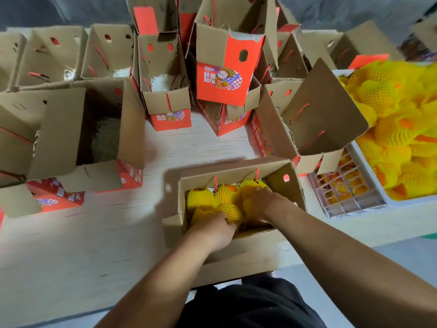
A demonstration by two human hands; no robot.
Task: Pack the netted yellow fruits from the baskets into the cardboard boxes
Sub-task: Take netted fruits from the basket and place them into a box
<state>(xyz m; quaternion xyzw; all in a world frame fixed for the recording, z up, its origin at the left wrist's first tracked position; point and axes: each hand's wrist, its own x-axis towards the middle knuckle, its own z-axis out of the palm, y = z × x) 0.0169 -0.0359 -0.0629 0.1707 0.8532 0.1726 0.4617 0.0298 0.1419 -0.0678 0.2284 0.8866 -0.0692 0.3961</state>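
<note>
An open cardboard box (290, 192) stands at the table's near edge and holds several fruits in yellow foam nets (203, 197). Both my hands are inside it. My left hand (216, 229) curls its fingers round a netted fruit at the box's near left. My right hand (261, 201) lies on the netted fruits at the right side with fingers bent over them; I cannot see whether it grips one. A white basket (369, 162) piled high with netted yellow fruits (399, 129) stands at the far right.
Many open cardboard boxes with red printed sides and red cord handles crowd the left and back of the table, such as a large one (71, 138) and a tall one (227, 74). A second slatted basket (347, 188) sits under the heaped one.
</note>
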